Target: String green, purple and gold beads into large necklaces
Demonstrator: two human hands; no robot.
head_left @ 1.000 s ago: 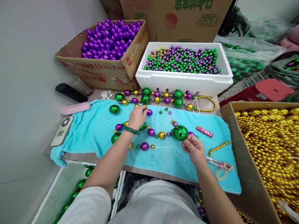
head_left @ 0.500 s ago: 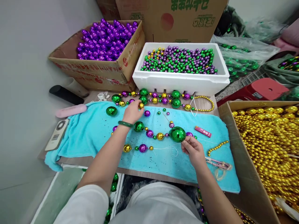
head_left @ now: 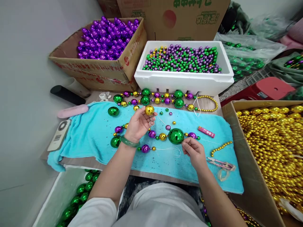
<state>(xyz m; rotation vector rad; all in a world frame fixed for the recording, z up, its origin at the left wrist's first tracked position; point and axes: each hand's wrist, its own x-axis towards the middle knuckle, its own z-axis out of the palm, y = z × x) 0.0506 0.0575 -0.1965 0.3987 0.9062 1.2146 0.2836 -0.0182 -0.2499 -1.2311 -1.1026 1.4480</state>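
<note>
In the head view, the left hand (head_left: 139,126), with a green bangle (head_left: 129,142) on its wrist, is turned partly palm up and grasps a round gold bead (head_left: 149,110) between the thumb and the fingers. This bead is raised over the turquoise towel (head_left: 165,165). A thin needle (head_left: 161,119) goes slantwise from the fingertips of this hand down to a small purple bead (head_left: 168,127); whether its tip is inside the gold bead, I cannot tell. The right hand (head_left: 194,152) pinches the lower right edge of a large green bead (head_left: 176,136), which is just below the small purple one. To the left of the large green bead, a row of strung beads lies along the towel, partly hidden by the left hand.

Near the needle there is a small loose gold bead (head_left: 174,123). To the right of the right hand lie a short gold bead chain (head_left: 221,148) and pink-handled cutters (head_left: 221,164). Behind the hands, a finished-looking bead necklace (head_left: 157,100) lies in front of the white foam box (head_left: 183,81), which is filled with small beads.
</note>
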